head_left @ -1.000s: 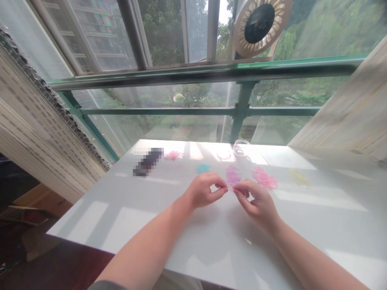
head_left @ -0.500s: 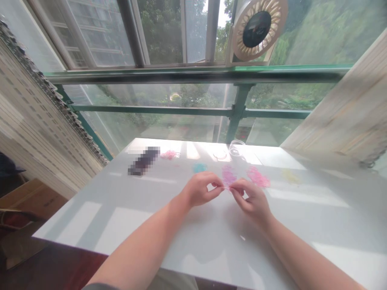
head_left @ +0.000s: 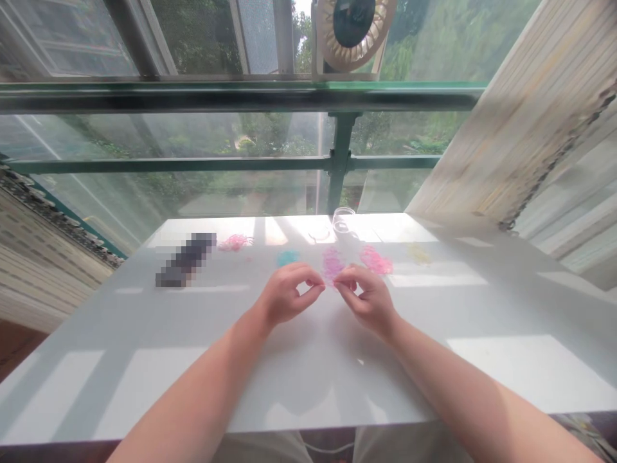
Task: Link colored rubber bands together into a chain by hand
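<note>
My left hand (head_left: 289, 292) is raised a little over the white table, thumb and forefinger pinched together. Facing it across a narrow gap, my right hand (head_left: 370, 297) pinches the same way. Whatever the fingertips hold is too small to make out. Just behind them lies a heap of small purple pieces (head_left: 332, 259), partly covered by the right fingers. A pink heap (head_left: 376, 259) is beyond the right hand, and a blue heap (head_left: 288, 257) sits past the left knuckles. Farther right is a pale yellow heap (head_left: 417, 253).
A reddish-pink tangle (head_left: 234, 242) lies at the back left, beside a blurred dark object (head_left: 187, 259). A clear cup (head_left: 344, 220) and a thin clear ring (head_left: 319, 235) are near the back edge of the table (head_left: 193, 379). A fan (head_left: 354, 29) stands beyond the railing (head_left: 216, 98).
The view has turned, so the scene sits farther left. My fingertips have moved slightly apart; the pinkish bit seen between them earlier is no longer distinct.
</note>
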Available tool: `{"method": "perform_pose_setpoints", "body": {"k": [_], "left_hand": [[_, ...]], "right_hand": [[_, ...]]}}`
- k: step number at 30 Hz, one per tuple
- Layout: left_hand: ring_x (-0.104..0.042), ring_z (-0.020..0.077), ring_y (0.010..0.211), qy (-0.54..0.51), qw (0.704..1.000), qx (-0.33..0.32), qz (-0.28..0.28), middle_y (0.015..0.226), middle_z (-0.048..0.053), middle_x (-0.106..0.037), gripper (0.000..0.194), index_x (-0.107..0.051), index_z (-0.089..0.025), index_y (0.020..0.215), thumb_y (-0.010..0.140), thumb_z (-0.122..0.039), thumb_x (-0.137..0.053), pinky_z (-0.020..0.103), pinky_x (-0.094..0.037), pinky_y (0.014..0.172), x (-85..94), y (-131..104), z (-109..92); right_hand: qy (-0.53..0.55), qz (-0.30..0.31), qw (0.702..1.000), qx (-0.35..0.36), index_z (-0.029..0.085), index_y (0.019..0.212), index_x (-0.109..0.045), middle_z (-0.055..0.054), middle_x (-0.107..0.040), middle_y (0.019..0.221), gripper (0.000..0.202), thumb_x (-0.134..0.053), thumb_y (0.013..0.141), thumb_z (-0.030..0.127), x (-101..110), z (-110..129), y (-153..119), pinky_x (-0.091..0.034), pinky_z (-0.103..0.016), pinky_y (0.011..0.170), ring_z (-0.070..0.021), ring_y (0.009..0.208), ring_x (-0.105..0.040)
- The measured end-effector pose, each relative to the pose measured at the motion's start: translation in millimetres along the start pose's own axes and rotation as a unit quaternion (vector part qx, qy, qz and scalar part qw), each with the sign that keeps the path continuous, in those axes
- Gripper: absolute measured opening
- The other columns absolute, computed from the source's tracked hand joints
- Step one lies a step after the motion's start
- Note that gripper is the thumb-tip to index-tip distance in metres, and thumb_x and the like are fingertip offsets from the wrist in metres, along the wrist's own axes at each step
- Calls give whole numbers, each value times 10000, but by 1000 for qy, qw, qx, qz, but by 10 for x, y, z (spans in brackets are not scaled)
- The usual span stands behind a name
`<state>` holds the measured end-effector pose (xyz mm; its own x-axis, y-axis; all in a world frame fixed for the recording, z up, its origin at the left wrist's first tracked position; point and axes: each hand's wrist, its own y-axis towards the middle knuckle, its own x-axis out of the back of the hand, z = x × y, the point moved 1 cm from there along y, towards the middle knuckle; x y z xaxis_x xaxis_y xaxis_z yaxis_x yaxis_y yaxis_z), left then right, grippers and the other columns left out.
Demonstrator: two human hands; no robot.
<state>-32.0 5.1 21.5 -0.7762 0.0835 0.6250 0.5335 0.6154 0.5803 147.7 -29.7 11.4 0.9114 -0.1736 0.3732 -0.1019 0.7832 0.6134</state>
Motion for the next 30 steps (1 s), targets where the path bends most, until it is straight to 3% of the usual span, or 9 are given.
{"method": "perform_pose_setpoints", "body": {"k": [4, 7, 11, 14, 17, 22, 30], "left_hand": [[-568, 128, 687, 9, 999, 32, 22, 716, 20, -629, 91, -602, -178, 757, 804, -216, -533, 248, -453, 644, 14, -12, 34], [-576, 131, 700, 43, 996, 76, 35, 739, 16, -646, 123, -609, -188, 760, 811, -244, -513, 237, -453, 634, 81, -23, 105], [-590, 133, 693, 110, 982, 151, 19, 745, -4, -662, 142, -627, -207, 779, 800, -303, -525, 223, -440, 602, 245, -28, 251], [-602, 140, 700, 139, 970, 197, -9, 735, -10, -670, 162, -636, -212, 784, 787, -337, -534, 228, -439, 633, 364, -25, 349], [-607, 144, 700, 146, 961, 234, -22, 733, -15, -676, 179, -639, -217, 784, 775, -360, -532, 226, -438, 641, 422, -21, 404], [-603, 142, 694, 152, 954, 259, -12, 725, -18, -674, 182, -637, -218, 776, 761, -370, -539, 222, -436, 649, 402, -16, 420], [-590, 137, 662, 166, 949, 266, -1, 705, -22, -663, 183, -639, -222, 775, 748, -384, -558, 220, -437, 630, 378, -24, 452]], "right_hand": [[-19, 8, 1000, 3, 193, 754, -594, 6, -520, 639, 109, -520, 780, 117, 24, -55, -6, -386, -248, 564, -115, 595, -462], [-63, 41, 997, 5, 190, 754, -606, 5, -527, 649, 120, -517, 782, 115, 163, -152, 44, -393, -234, 573, -112, 606, -481], [-151, 65, 986, -10, 190, 773, -630, -11, -578, 730, 123, -521, 792, 136, 560, -349, 195, -405, -227, 585, -107, 614, -507], [-230, 48, 971, -41, 189, 725, -634, -9, -589, 702, 124, -531, 777, 145, 884, -544, 266, -403, -234, 588, -112, 593, -513], [-277, 48, 956, -83, 190, 724, -647, -15, -609, 706, 126, -533, 768, 163, 1082, -738, 228, -410, -249, 610, -129, 619, -535], [-283, 39, 949, -134, 196, 750, -662, -14, -632, 737, 111, -551, 757, 188, 1119, -898, 129, -417, -247, 606, -128, 627, -544], [-344, 71, 927, -132, 202, 745, -670, -20, -630, 769, 138, -540, 761, 158, 1028, -894, 212, -385, -246, 606, -134, 657, -530]]}}
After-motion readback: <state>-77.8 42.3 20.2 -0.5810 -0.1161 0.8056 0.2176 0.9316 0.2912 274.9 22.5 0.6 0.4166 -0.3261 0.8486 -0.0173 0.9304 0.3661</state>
